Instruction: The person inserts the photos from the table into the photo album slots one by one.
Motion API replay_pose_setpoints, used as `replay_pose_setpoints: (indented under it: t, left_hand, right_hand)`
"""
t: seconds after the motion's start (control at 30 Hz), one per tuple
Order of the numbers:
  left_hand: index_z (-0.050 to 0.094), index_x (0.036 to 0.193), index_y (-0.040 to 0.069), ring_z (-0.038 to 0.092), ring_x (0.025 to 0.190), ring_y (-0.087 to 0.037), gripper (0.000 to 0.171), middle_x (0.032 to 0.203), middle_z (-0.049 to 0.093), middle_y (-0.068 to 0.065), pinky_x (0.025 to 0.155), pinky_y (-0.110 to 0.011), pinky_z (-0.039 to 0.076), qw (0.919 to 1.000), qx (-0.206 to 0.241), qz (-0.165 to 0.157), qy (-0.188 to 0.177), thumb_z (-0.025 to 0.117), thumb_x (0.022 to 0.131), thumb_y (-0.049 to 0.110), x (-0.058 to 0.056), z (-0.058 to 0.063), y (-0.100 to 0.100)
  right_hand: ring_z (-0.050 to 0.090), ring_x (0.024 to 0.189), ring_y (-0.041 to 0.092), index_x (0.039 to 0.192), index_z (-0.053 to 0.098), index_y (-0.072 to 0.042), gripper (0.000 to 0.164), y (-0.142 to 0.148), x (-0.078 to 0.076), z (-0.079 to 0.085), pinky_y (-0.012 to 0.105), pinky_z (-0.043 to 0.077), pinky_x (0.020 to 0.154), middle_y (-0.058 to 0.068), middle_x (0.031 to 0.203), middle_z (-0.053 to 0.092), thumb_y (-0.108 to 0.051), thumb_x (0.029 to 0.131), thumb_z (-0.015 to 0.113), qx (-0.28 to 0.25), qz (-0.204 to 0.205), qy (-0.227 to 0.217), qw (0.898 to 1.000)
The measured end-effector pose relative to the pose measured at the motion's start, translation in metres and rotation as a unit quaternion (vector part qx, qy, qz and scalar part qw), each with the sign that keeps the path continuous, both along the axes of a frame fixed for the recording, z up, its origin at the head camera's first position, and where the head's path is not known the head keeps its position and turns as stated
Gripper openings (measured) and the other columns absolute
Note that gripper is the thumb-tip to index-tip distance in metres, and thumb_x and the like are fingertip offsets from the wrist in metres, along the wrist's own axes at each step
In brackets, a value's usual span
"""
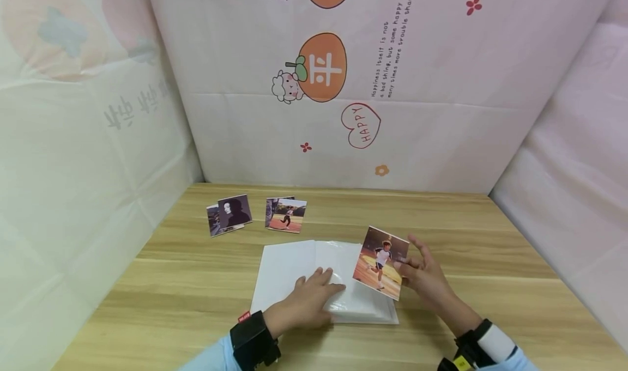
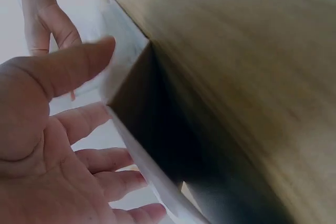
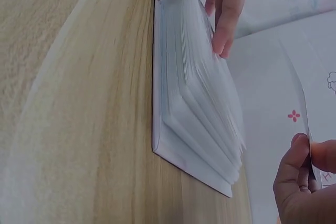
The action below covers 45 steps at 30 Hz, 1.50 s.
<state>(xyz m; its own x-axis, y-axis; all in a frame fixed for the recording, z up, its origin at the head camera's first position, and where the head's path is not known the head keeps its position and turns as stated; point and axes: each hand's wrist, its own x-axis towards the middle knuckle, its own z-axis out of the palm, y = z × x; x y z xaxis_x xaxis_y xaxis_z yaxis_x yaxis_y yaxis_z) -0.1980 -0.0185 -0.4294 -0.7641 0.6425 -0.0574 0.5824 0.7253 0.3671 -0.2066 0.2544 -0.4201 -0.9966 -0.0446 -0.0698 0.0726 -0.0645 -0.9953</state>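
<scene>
A photo album (image 1: 282, 267) with white pages lies opened on the table in front of me. My left hand (image 1: 310, 300) rests on it near the fold, fingers spread over the clear-sleeved pages. In the right wrist view the thick stack of album pages (image 3: 197, 77) shows edge-on, the left fingers touching it at the top. My right hand (image 1: 427, 278) pinches a photo (image 1: 378, 265) of a running child in a white top by its right edge. The photo is tilted and overlaps the album's right page in the head view.
Behind the album, two small overlapping piles of photos lie on the wooden table (image 1: 162, 284): a left pile (image 1: 235, 213) with a dark silhouette on top, and another pile (image 1: 287, 216) with a runner on top. White printed cloth (image 1: 245, 137) walls in the back and both sides.
</scene>
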Motion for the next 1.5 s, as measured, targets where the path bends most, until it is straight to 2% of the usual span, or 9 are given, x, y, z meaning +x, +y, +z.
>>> replay_pose_setpoints:
  t: [0.13, 0.3, 0.53, 0.7, 0.8, 0.97, 1.17, 1.33, 1.5]
  left_hand:
    - [0.054, 0.131, 0.022, 0.027, 0.132, -0.033, 0.059, 0.144, 0.034, -0.014, 0.097, -0.056, 0.030, 0.9999, -0.011, -0.003, 0.011, 0.075, 0.076, 0.028, 0.000, -0.002, -0.002]
    - [0.057, 0.128, 0.023, 0.031, 0.131, -0.032, 0.057, 0.142, 0.038, -0.012, 0.096, -0.053, 0.031, 0.9997, -0.014, -0.002, 0.018, 0.076, 0.075, 0.028, -0.001, 0.000, -0.003]
    - [0.060, 0.124, 0.022, 0.033, 0.129, -0.032, 0.052, 0.139, 0.042, -0.011, 0.096, -0.053, 0.032, 0.9996, -0.013, -0.006, 0.026, 0.076, 0.075, 0.027, -0.004, 0.004, -0.004]
    - [0.063, 0.120, 0.021, 0.034, 0.129, -0.033, 0.047, 0.138, 0.043, -0.011, 0.096, -0.052, 0.033, 0.9993, -0.011, -0.010, 0.035, 0.076, 0.075, 0.027, -0.006, 0.006, -0.003]
    - [0.065, 0.118, 0.020, 0.035, 0.128, -0.034, 0.045, 0.137, 0.045, -0.012, 0.095, -0.051, 0.034, 0.9992, -0.005, -0.014, 0.038, 0.077, 0.075, 0.026, -0.007, 0.006, -0.003]
    - [0.065, 0.117, 0.017, 0.036, 0.127, -0.035, 0.045, 0.136, 0.046, -0.014, 0.095, -0.050, 0.036, 0.9989, 0.004, -0.021, 0.042, 0.077, 0.075, 0.025, -0.008, 0.004, -0.002]
    - [0.066, 0.116, 0.016, 0.037, 0.126, -0.035, 0.045, 0.135, 0.046, -0.015, 0.096, -0.048, 0.036, 0.9987, 0.011, -0.024, 0.044, 0.078, 0.074, 0.023, -0.009, 0.001, -0.002]
    - [0.066, 0.116, 0.017, 0.037, 0.126, -0.035, 0.044, 0.135, 0.046, -0.015, 0.097, -0.047, 0.036, 0.9988, 0.015, -0.024, 0.040, 0.078, 0.073, 0.023, -0.008, 0.000, -0.001]
    - [0.067, 0.114, 0.016, 0.038, 0.126, -0.035, 0.043, 0.134, 0.047, -0.016, 0.096, -0.047, 0.036, 0.9989, 0.017, -0.022, 0.037, 0.079, 0.073, 0.023, -0.007, -0.003, -0.001]
  right_hand:
    - [0.061, 0.086, 0.017, 0.149, 0.004, -0.016, 0.082, -0.001, -0.004, -0.002, 0.034, 0.050, 0.074, 0.007, 0.092, 0.062, 0.005, 0.089, 0.054, 0.003, 0.002, 0.003, 1.000]
    - [0.060, 0.087, 0.016, 0.149, 0.008, -0.016, 0.076, -0.003, -0.017, -0.001, 0.033, 0.049, 0.075, 0.007, 0.097, 0.062, 0.002, 0.090, 0.054, 0.015, -0.002, 0.006, 1.000]
    - [0.058, 0.080, 0.013, 0.146, 0.013, -0.013, 0.073, -0.012, -0.046, 0.008, 0.031, 0.048, 0.072, 0.004, 0.090, 0.060, 0.000, 0.089, 0.058, 0.026, -0.034, 0.014, 0.999]
    - [0.057, 0.078, 0.013, 0.143, 0.017, -0.011, 0.071, -0.021, -0.069, 0.008, 0.033, 0.048, 0.074, 0.004, 0.090, 0.060, -0.002, 0.087, 0.061, 0.013, -0.063, 0.022, 0.998]
    - [0.058, 0.076, 0.014, 0.136, 0.020, -0.009, 0.067, -0.027, -0.082, 0.006, 0.031, 0.049, 0.071, 0.007, 0.091, 0.061, 0.001, 0.086, 0.062, -0.011, -0.087, 0.024, 0.996]
    - [0.060, 0.070, 0.013, 0.130, 0.020, -0.010, 0.062, -0.037, -0.100, 0.003, 0.024, 0.050, 0.062, 0.010, 0.093, 0.060, 0.003, 0.086, 0.061, -0.016, -0.120, 0.009, 0.993]
    - [0.060, 0.066, 0.013, 0.129, 0.018, -0.013, 0.061, -0.045, -0.118, -0.006, 0.026, 0.052, 0.063, 0.012, 0.094, 0.060, 0.004, 0.087, 0.059, -0.015, -0.147, -0.014, 0.989]
    - [0.060, 0.067, 0.013, 0.126, 0.019, -0.016, 0.062, -0.041, -0.139, -0.027, 0.027, 0.053, 0.065, 0.009, 0.091, 0.061, 0.003, 0.085, 0.061, -0.011, -0.160, -0.003, 0.987]
    - [0.060, 0.069, 0.014, 0.127, 0.019, -0.015, 0.062, -0.047, -0.143, -0.027, 0.031, 0.053, 0.069, 0.017, 0.102, 0.060, 0.004, 0.085, 0.061, -0.009, -0.160, 0.000, 0.987]
